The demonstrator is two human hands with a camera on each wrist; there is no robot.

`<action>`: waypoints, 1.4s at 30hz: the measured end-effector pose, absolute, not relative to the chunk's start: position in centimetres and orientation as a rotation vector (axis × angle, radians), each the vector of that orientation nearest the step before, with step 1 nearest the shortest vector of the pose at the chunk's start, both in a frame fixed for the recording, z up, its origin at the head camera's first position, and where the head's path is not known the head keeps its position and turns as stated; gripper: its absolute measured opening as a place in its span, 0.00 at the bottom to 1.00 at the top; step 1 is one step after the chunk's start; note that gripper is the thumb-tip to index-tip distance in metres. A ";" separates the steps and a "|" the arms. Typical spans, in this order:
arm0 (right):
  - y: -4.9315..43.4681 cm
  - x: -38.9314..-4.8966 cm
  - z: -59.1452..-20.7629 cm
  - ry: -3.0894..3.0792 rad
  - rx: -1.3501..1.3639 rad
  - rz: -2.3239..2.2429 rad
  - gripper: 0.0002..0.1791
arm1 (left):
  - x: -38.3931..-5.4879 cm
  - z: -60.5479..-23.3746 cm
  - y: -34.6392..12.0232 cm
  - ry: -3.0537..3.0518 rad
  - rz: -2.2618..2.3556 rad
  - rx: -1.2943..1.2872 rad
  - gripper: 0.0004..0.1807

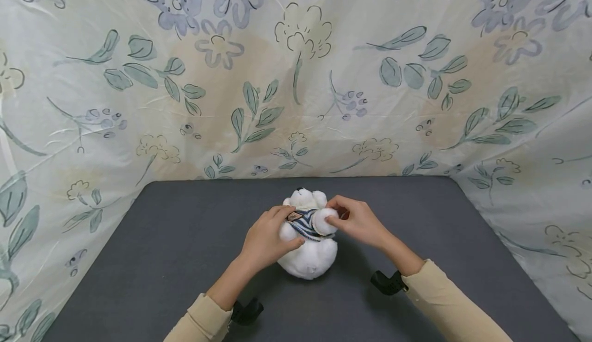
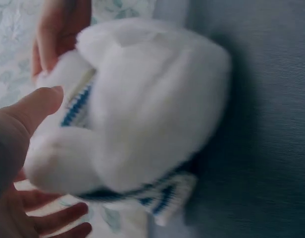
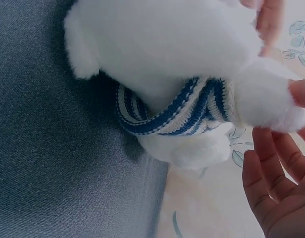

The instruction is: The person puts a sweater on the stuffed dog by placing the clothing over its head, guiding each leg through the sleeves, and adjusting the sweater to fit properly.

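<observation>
A white plush bear (image 1: 309,259) in a blue-and-white striped knitted sweater (image 1: 302,223) is on the dark table, its dark nose toward the far edge. My left hand (image 1: 268,236) lies at its left side, thumb over the body and fingers near the shoulder. The left wrist view shows that hand's fingers (image 2: 58,218) spread and fairly straight around a plush arm (image 2: 63,158). With thumb and fingers, my right hand (image 1: 358,221) pinches the bear's other arm (image 3: 271,94) just beyond the sweater's cuff. The bear's underside is hidden.
The dark grey table (image 1: 185,259) extends around the bear on all sides. Behind it and at both sides hangs a flower-patterned cloth (image 1: 296,100). Black wrist devices (image 1: 387,283) sit under both beige sleeves (image 1: 444,295).
</observation>
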State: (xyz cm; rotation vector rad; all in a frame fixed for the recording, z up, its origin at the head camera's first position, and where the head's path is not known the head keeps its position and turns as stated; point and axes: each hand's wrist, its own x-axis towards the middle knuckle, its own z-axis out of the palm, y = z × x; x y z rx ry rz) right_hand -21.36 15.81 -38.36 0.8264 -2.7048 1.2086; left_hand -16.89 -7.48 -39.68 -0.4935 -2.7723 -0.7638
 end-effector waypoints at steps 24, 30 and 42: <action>16.7 -20.3 -42.2 -2.669 0.868 1.198 0.07 | -16.2 -39.2 -7.2 -2.438 -0.787 -0.454 0.23; 17.5 -20.3 -44.0 -2.688 0.853 1.172 0.07 | -16.1 -39.4 -6.2 -2.424 -0.735 -0.538 0.23; 18.1 -20.1 -44.4 -2.734 0.861 1.058 0.10 | -16.0 -39.8 -5.4 -2.440 -0.675 -0.645 0.23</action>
